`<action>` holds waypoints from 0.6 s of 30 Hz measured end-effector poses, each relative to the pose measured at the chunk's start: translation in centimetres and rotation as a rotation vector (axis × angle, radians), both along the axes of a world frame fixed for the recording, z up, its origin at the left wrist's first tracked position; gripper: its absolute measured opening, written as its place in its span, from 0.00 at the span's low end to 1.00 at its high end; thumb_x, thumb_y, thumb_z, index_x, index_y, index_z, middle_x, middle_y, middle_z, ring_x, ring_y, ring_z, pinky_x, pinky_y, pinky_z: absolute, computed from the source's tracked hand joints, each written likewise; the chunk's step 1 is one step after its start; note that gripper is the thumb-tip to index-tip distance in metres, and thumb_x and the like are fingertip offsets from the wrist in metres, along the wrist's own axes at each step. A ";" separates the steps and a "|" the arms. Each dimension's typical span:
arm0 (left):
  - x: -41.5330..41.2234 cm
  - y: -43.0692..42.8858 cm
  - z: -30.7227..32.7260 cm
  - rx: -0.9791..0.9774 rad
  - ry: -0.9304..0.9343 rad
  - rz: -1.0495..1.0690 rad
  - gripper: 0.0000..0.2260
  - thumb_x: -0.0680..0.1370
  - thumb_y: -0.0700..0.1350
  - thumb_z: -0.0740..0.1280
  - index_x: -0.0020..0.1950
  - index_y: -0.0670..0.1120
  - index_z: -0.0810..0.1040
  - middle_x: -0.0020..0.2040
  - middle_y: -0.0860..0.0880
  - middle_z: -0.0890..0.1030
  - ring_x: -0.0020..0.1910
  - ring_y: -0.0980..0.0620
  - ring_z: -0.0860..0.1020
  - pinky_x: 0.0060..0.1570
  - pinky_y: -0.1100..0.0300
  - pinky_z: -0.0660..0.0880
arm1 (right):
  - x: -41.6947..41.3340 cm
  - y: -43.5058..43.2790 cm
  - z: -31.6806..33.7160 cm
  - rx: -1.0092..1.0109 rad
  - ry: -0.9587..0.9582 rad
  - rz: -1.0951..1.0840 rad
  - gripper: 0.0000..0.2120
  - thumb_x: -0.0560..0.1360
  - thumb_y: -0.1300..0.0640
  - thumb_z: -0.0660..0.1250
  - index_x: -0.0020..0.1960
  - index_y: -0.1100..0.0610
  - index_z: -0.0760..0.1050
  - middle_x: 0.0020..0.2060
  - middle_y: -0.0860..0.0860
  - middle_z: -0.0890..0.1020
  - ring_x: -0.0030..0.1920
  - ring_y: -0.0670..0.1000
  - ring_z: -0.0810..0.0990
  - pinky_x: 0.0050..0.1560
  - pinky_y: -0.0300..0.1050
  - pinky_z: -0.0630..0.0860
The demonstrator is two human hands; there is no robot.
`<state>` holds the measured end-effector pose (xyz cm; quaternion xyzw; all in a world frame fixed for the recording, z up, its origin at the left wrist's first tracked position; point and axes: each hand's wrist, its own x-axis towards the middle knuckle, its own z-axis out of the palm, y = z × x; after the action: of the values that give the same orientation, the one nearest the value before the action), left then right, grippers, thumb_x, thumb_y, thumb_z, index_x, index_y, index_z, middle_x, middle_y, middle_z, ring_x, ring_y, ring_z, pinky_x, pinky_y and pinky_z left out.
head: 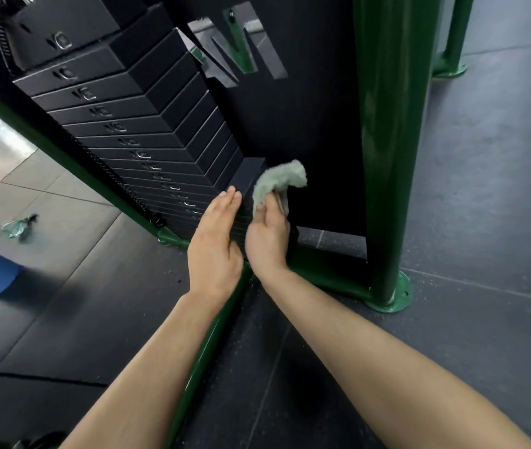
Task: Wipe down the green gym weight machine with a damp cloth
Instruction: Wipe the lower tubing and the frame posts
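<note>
Grey-green cloth bunched in right hand, fingers curled round it, held against the bottom of the black weight stack low on the green machine frame. Left hand flat, fingers straight, touching the lowest plates, holding nothing. Dark rubber floor all round.

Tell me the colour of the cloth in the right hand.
Pale grey-green cloth, gripped by the right hand; head view.
</note>
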<state>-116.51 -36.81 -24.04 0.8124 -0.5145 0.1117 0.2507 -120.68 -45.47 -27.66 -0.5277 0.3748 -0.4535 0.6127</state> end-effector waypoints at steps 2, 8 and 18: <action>-0.1 -0.1 -0.2 -0.021 0.004 0.024 0.41 0.68 0.23 0.60 0.80 0.46 0.70 0.80 0.52 0.69 0.81 0.56 0.62 0.79 0.66 0.55 | 0.1 -0.1 1.0 -0.103 -0.037 0.012 0.19 0.86 0.60 0.55 0.76 0.55 0.70 0.75 0.44 0.70 0.72 0.40 0.68 0.71 0.30 0.63; -0.5 0.0 -0.4 -0.022 0.016 0.016 0.42 0.68 0.23 0.58 0.81 0.47 0.67 0.81 0.54 0.66 0.81 0.58 0.59 0.80 0.64 0.55 | -0.3 0.0 -5.1 -0.069 0.101 0.030 0.17 0.87 0.60 0.54 0.73 0.58 0.73 0.72 0.56 0.75 0.70 0.50 0.71 0.68 0.37 0.65; -0.2 -0.5 -0.4 -0.064 0.005 0.033 0.40 0.67 0.23 0.59 0.78 0.46 0.72 0.78 0.53 0.71 0.79 0.56 0.65 0.79 0.64 0.58 | -0.5 1.2 -0.8 0.028 0.021 0.024 0.20 0.85 0.62 0.56 0.75 0.53 0.71 0.75 0.50 0.71 0.73 0.49 0.70 0.73 0.42 0.66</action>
<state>-116.76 -37.31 -24.42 0.8126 -0.4967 0.1301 0.2759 -121.18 -44.26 -28.48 -0.5283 0.3813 -0.4352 0.6213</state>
